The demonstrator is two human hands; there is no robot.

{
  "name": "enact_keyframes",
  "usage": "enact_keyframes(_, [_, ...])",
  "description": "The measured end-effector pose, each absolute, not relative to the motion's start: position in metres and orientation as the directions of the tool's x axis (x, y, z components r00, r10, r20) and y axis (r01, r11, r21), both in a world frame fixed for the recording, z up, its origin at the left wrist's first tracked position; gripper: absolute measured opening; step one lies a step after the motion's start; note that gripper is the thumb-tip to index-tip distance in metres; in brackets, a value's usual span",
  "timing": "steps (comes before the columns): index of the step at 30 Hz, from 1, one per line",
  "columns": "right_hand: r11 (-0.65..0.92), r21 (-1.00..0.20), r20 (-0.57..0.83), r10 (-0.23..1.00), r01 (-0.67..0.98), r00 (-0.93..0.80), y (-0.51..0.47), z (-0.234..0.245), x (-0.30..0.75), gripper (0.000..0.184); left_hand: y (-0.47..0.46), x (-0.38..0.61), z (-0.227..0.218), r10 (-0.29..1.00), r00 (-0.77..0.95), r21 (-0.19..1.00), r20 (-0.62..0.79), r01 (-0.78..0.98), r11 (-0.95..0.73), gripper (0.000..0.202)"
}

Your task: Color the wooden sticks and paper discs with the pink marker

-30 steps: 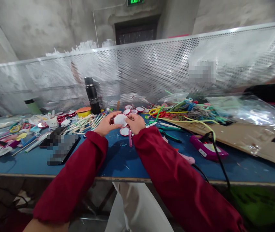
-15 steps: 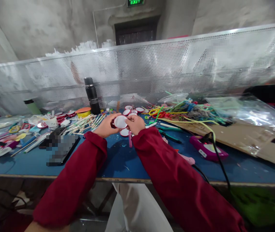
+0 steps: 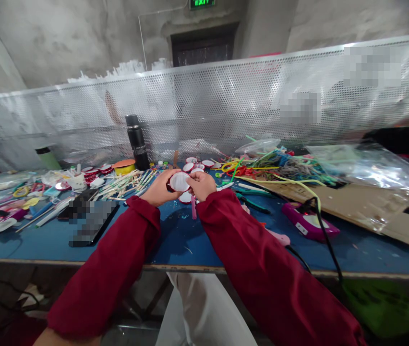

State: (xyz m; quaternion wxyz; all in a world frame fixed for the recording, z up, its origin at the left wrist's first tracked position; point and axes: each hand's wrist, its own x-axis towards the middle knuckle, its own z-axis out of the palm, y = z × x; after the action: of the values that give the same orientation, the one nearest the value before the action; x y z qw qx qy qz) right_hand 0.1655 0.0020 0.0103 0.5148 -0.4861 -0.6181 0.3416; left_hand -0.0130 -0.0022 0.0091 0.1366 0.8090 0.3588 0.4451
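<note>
A round white disc with a dark red edge [image 3: 180, 182] is held up over the blue tabletop, its pale face turned toward me. Around its left side my left hand [image 3: 161, 188] is closed, gripping the rim. My right hand [image 3: 202, 185] pinches at the disc's right edge, with thumb and fingertips together. Just below the right hand a short pink strip [image 3: 193, 207] shows; whether it touches the hand I cannot tell. Another white disc [image 3: 185, 197] lies under the held one, partly hidden. Several more red-edged discs [image 3: 191, 160] lie behind my hands.
Left are a dark phone [image 3: 98, 223], pale sticks [image 3: 127, 185] and a black bottle [image 3: 138, 143]. Tangled coloured cords [image 3: 291, 166], cardboard [image 3: 355, 206] and a purple device [image 3: 308, 222] with a black cable lie right. A perforated metal panel [image 3: 208, 105] stands along the back.
Both hands keep their hold on the disc in nearly the same place. The disc's face has shifted only very slightly.
</note>
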Motion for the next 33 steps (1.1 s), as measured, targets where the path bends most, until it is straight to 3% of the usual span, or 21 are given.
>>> enact_keyframes(17, [0.257, -0.944, 0.255, 0.966, 0.209, -0.035, 0.003, 0.015, 0.170, 0.008, -0.004, -0.024, 0.016, 0.710, 0.406, 0.563, 0.575, 0.433, -0.704, 0.070])
enact_keyframes(33, [0.264, -0.934, 0.267, 0.963, 0.242, -0.018, 0.003, 0.012, 0.169, 0.008, -0.003, -0.019, 0.013, 0.686, 0.412, 0.490, 0.599, 0.489, -0.721, 0.066])
